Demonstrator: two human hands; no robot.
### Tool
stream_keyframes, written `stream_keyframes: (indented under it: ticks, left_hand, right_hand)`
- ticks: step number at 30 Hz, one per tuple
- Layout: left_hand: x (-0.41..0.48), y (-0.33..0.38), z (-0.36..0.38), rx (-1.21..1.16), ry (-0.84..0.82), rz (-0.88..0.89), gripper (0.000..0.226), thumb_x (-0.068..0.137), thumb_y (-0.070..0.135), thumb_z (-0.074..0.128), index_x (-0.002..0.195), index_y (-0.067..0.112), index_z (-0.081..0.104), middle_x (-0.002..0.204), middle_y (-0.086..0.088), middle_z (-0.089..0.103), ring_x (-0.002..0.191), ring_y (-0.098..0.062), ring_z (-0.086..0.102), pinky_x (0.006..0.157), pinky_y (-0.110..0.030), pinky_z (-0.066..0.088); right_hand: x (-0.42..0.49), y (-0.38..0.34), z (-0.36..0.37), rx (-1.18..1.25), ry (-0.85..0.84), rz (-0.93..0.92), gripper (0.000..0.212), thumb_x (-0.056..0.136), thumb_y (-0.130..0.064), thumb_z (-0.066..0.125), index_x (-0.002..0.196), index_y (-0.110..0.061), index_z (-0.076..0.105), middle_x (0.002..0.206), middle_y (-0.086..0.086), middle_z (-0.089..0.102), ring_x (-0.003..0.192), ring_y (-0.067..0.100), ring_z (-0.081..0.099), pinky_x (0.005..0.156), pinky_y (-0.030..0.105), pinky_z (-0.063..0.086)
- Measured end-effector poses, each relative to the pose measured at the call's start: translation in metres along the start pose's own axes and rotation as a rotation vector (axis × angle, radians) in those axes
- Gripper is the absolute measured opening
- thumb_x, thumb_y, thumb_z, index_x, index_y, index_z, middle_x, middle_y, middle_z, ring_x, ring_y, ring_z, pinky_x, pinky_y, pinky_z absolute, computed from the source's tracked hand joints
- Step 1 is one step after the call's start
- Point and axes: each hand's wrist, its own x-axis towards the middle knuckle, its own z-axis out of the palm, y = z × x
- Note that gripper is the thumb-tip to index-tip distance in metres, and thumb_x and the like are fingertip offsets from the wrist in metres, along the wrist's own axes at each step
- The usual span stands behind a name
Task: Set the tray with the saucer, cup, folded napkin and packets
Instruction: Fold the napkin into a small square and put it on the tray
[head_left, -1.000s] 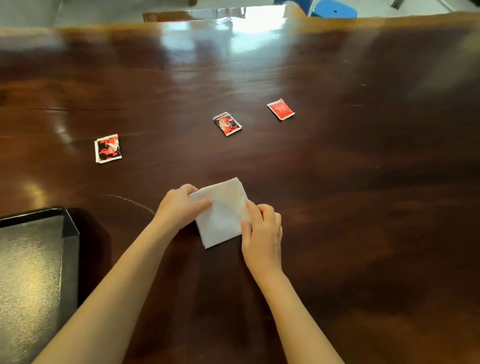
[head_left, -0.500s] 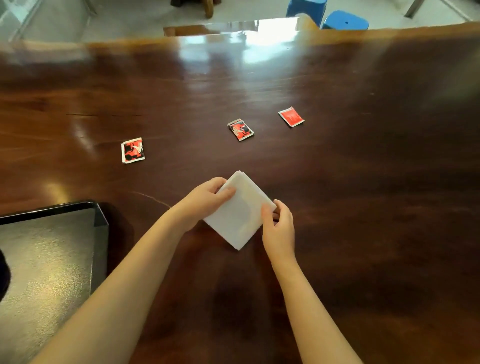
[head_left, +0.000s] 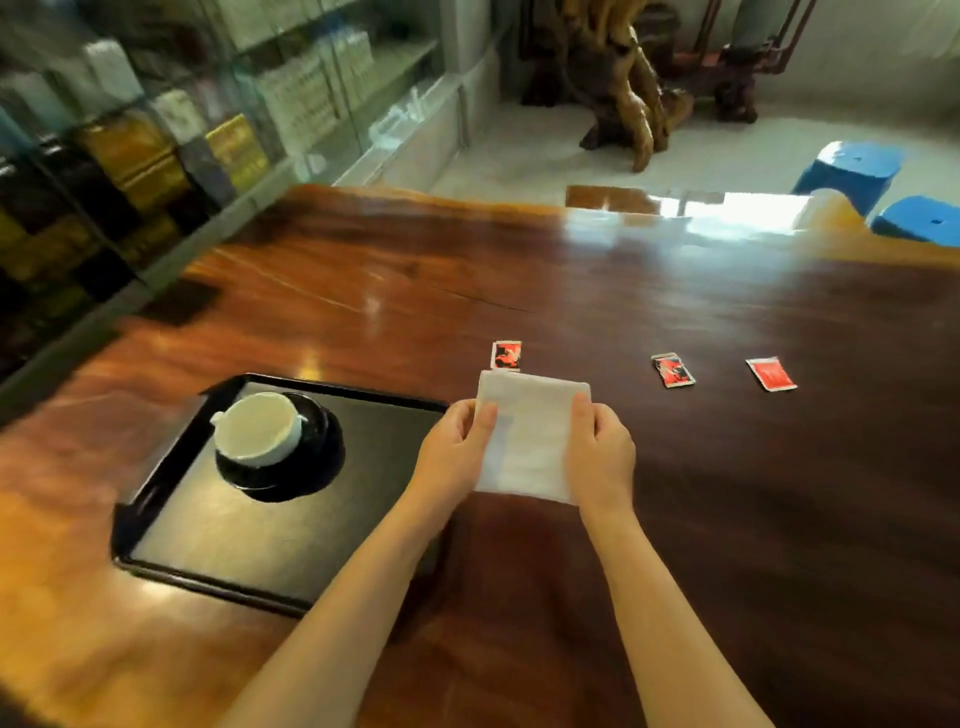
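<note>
A folded white napkin (head_left: 527, 436) is held above the table just right of the tray, my left hand (head_left: 454, 452) gripping its left edge and my right hand (head_left: 602, 457) its right edge. The black tray (head_left: 363, 540) lies at the left with a black saucer (head_left: 311, 473) on it, and a white cup (head_left: 257, 428) stands on the saucer. Three red packets lie on the table beyond: one (head_left: 506, 356) just behind the napkin, one (head_left: 672, 370) further right, and a plain red one (head_left: 771, 373) at far right.
The dark polished wooden table (head_left: 727, 519) stretches right and forward. Glass shelving with boxes (head_left: 156, 140) runs along the left. Blue stools (head_left: 852, 169) and a carved wooden stand (head_left: 618, 83) are past the table's far edge.
The view has swung left and up, bringing the tray with cup and saucer into sight. Both hands have lifted the napkin and carried it left toward the tray.
</note>
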Motion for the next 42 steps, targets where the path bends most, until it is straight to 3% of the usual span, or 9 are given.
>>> stream_keyframes:
  ticks: [3,11,16,22,25,30,34,38,42]
  left_hand:
    - [-0.012,-0.007,-0.035,0.014,0.105,-0.002,0.022,0.095,0.041,0.044,0.098,0.024,0.058,0.091,0.004,0.065,0.083,-0.015,0.063,0.067,-0.027,0.050]
    - [-0.016,-0.058,-0.122,0.002,0.245,-0.202,0.029,0.093,0.043,0.047,0.107,0.020,0.058,0.088,0.006,0.062,0.073,-0.007,0.061,0.039,-0.009,0.043]
    - [0.003,-0.093,-0.162,-0.246,0.079,-0.443,0.020,0.095,0.037,0.047,0.106,0.026,0.061,0.098,0.006,0.069,0.091,-0.011,0.065,0.057,-0.020,0.053]
    - [0.030,-0.128,-0.169,-0.449,-0.095,-0.499,0.032,0.096,0.010,0.043,0.125,0.017,0.055,0.119,-0.001,0.064,0.111,-0.016,0.059,0.077,-0.025,0.053]
    - [0.038,-0.141,-0.163,-0.479,-0.110,-0.501,0.034,0.095,0.006,0.043,0.123,0.022,0.055,0.116,0.003,0.065,0.109,-0.013,0.060,0.076,-0.024,0.054]
    - [0.045,-0.153,-0.155,-0.508,0.035,-0.576,0.042,0.092,0.003,0.049,0.133,0.016,0.047,0.132,-0.005,0.055,0.123,-0.023,0.051,0.103,-0.044,0.044]
    - [0.047,-0.155,-0.154,-0.502,0.191,-0.660,0.038,0.090,0.004,0.054,0.126,0.013,0.047,0.122,-0.007,0.054,0.114,-0.024,0.053,0.101,-0.042,0.046]
    - [0.045,-0.156,-0.153,-0.307,0.178,-0.602,0.027,0.092,0.010,0.053,0.117,0.019,0.053,0.118,-0.001,0.056,0.102,-0.013,0.051,0.086,-0.028,0.044]
    - [0.044,-0.161,-0.155,-0.137,0.146,-0.547,0.033,0.092,0.011,0.053,0.125,0.017,0.055,0.127,-0.003,0.054,0.110,-0.015,0.052,0.093,-0.033,0.045]
  right_hand:
    - [-0.015,-0.018,0.030,0.008,-0.082,-0.028,0.035,0.097,-0.038,0.036,0.068,-0.025,0.048,0.067,-0.008,0.053,0.059,0.005,0.050,0.042,0.009,0.035]
    - [-0.052,-0.021,0.128,-0.026,-0.292,0.070,0.032,0.097,-0.040,0.037,0.072,-0.024,0.051,0.074,-0.004,0.056,0.067,0.009,0.054,0.052,0.019,0.037]
    - [-0.050,-0.003,0.172,-0.127,-0.323,0.217,0.024,0.096,-0.039,0.038,0.095,-0.019,0.051,0.083,-0.007,0.054,0.072,0.007,0.052,0.053,0.018,0.035]
    - [-0.045,0.014,0.205,-0.270,-0.270,0.290,0.031,0.095,-0.024,0.046,0.124,-0.011,0.048,0.108,0.003,0.054,0.083,0.009,0.053,0.055,0.018,0.041]
    - [-0.049,0.017,0.218,-0.334,-0.233,0.313,0.031,0.093,-0.016,0.045,0.124,-0.010,0.049,0.115,0.009,0.054,0.090,0.015,0.056,0.060,0.021,0.046]
    - [-0.071,0.021,0.233,-0.415,-0.161,0.281,0.029,0.090,-0.013,0.049,0.119,-0.011,0.047,0.113,0.008,0.052,0.090,0.016,0.056,0.062,0.020,0.049]
    - [-0.086,0.022,0.238,-0.364,-0.122,0.254,0.035,0.087,-0.010,0.054,0.122,-0.014,0.047,0.114,0.006,0.054,0.099,0.016,0.054,0.076,0.026,0.053]
    - [-0.089,0.023,0.238,-0.402,-0.104,0.249,0.037,0.085,-0.011,0.060,0.120,-0.015,0.049,0.114,0.005,0.056,0.100,0.015,0.054,0.080,0.028,0.054]
    - [-0.092,0.027,0.239,-0.458,-0.131,0.259,0.046,0.084,-0.014,0.061,0.126,-0.015,0.041,0.127,0.004,0.044,0.111,0.015,0.042,0.084,0.024,0.045]
